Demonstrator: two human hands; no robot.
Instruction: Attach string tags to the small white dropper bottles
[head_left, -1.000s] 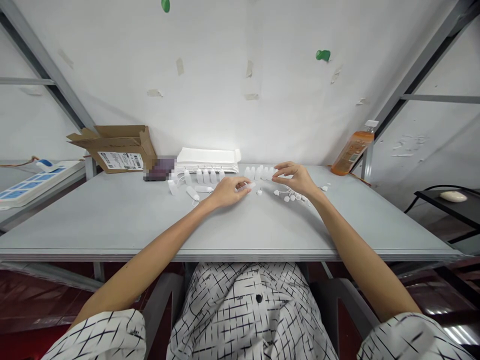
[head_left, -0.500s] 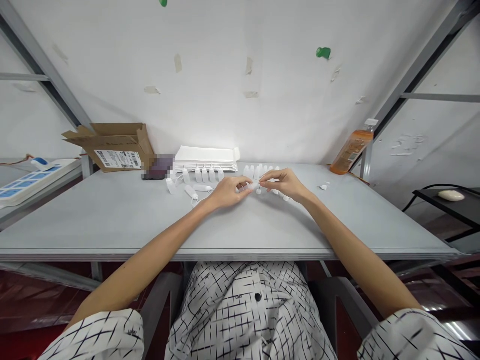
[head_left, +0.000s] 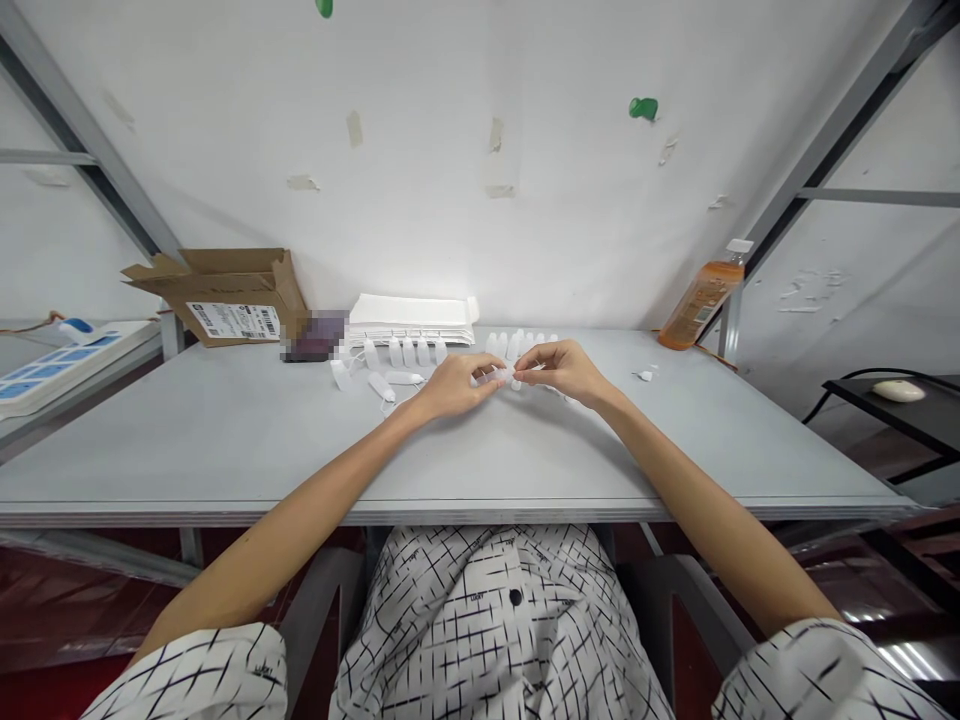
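My left hand (head_left: 456, 386) is closed around a small white plastic bottle (head_left: 489, 377), held low over the table on its side. At the bottle's right end, the fingers of my right hand (head_left: 568, 373) are pinched together; what sits between them is too small to make out. Left of my hands, a row of similar white bottles (head_left: 409, 351) stands upright. More white bottles (head_left: 381, 386) lie in front of that row with thin cords. Behind my right hand stands another group of whitish bottles (head_left: 514, 344), partly hidden by it.
At the back are a stack of white paper (head_left: 412, 308), an open cardboard box (head_left: 225, 295) and a blurred dark object (head_left: 315, 338). An orange drink bottle (head_left: 701, 305) leans at the right. A tiny white piece (head_left: 643, 376) lies on the grey table (head_left: 450, 465).
My right hand has moved slightly left and its fingertips have come closer to the end of the bottle. My left hand stays in place, still holding it.
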